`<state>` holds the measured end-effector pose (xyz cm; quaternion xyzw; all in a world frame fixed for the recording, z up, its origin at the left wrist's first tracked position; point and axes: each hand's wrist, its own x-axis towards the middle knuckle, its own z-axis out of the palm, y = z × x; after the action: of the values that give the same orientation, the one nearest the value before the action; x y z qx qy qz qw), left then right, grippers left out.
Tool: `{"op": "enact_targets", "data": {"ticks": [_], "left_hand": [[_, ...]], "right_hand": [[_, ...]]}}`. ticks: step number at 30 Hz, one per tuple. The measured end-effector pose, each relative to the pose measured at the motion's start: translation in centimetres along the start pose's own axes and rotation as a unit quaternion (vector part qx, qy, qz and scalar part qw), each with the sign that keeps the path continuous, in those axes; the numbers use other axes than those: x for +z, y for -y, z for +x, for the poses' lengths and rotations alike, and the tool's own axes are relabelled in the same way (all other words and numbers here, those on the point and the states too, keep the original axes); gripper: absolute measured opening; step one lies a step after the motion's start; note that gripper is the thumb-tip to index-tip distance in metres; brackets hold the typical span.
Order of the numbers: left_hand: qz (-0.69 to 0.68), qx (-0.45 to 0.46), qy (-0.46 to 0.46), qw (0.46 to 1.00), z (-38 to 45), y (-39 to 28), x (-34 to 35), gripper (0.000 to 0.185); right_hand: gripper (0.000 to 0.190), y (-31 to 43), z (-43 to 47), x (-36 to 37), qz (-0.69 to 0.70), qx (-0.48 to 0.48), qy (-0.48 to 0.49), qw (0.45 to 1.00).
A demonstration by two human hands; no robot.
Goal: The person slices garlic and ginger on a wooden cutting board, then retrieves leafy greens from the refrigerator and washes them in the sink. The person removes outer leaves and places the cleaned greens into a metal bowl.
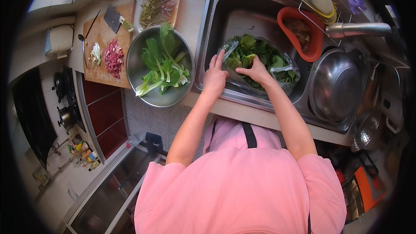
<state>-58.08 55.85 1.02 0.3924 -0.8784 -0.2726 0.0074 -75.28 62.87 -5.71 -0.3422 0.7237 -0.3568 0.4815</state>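
A clear plastic bag point(286, 71) full of leafy greens point(268, 52) lies in the steel sink point(234, 22). My left hand point(215, 76) rests at the bag's left edge, its fingers extended against the plastic. At the bag's opening, my right hand point(255, 71) has its thumb and fingers around some leaves, with the fingertips partly hidden. Left of the sink stands a steel bowl point(138, 55) holding loose bok choy point(162, 68).
A wooden cutting board point(94, 71) bears a cleaver point(112, 19), chopped meat point(113, 58) and chopped garlic point(96, 53). A plastic tray point(177, 1) of vegetables sits behind the bowl. An orange strainer point(313, 55), faucet point(357, 30) and metal basin point(336, 84) are at the right.
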Motion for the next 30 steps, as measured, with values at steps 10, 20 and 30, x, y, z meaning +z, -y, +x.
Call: {"op": "enact_targets", "data": {"ticks": [10,20,30], "left_hand": [[0.030,-0.003,-0.032,0.999,-0.8,-1.0,-0.3,0.010],[0.032,-0.110,-0.074,0.991,-0.4,-0.7,0.1,0.056],[0.003,-0.009,-0.073,0.997,0.7,-2.4,0.4,0.082]], "right_hand": [[0.076,1.7,2.2,6.0,-0.101,0.081,-0.205,0.970],[0.049,-6.5,-3.8,1.0,0.094,0.107,-0.183,0.973],[0.039,-5.0,-7.2,2.4,0.102,0.000,-0.196,0.975]]}}
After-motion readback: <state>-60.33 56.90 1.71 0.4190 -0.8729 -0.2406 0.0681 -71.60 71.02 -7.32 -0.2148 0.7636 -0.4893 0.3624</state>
